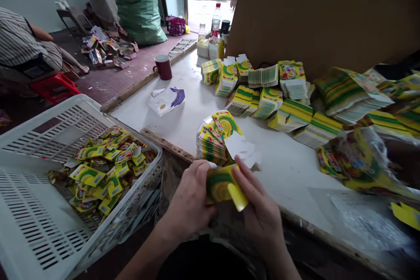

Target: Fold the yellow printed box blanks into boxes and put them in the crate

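Note:
A yellow and green printed carton (220, 185) is between my two hands, near the table's front edge. My left hand (192, 194) grips its left end, fingers curled. At its right end, by a raised yellow flap, my right hand (257, 199) holds it between thumb and fingers. Just beyond lies a fanned pile of flat cartons (215, 140) with white flaps. To the left, a white plastic basket (36, 214) holds many small yellow cartons (105, 162).
Stacks of flat cartons (288, 116) run along the table's back and right. A maroon mug (163, 68), a white printed packet (167, 100) and bottles (216, 19) stand or lie farther off. A person in stripes (16, 39) sits at the far left.

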`<state>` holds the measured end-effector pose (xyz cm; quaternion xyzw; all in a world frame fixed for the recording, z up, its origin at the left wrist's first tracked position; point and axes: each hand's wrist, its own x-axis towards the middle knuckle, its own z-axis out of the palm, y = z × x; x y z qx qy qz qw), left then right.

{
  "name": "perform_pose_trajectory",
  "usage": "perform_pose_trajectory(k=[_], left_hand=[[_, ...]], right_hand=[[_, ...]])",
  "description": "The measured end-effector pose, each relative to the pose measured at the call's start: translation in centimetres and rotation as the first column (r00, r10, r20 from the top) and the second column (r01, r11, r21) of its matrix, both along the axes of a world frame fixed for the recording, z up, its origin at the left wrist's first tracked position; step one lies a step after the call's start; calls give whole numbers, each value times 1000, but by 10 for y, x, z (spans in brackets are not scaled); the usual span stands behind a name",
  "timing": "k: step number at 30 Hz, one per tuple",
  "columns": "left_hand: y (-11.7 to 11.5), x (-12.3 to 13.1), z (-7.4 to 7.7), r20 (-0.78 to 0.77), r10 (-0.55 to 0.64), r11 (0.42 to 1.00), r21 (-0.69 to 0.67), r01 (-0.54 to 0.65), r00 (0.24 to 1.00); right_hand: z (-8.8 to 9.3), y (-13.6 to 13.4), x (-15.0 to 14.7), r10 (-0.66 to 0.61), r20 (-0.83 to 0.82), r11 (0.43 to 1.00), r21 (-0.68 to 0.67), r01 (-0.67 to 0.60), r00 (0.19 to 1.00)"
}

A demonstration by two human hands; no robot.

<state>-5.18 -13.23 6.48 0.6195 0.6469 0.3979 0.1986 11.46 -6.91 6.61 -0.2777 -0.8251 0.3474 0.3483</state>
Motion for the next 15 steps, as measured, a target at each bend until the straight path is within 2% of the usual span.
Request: perform_pose_trajectory(k=[2, 5, 10, 15], left_hand=[[0, -9, 8, -38, -17, 999, -47, 15, 999], [-2, -19, 18, -49, -52, 997, -59, 49, 997], [-5, -18, 26, -7, -85, 994, -67, 85, 996], [-4, -12, 27, -40, -34, 999, 16, 35, 999]], right_hand=[[-1, 3, 3, -8, 27, 999, 39, 7, 1000], [2, 9, 10, 80, 104, 994, 63, -87, 991], [17, 13, 17, 154, 105, 988, -42, -150, 982], [13, 2, 1, 33, 66, 999, -38, -30, 997]])
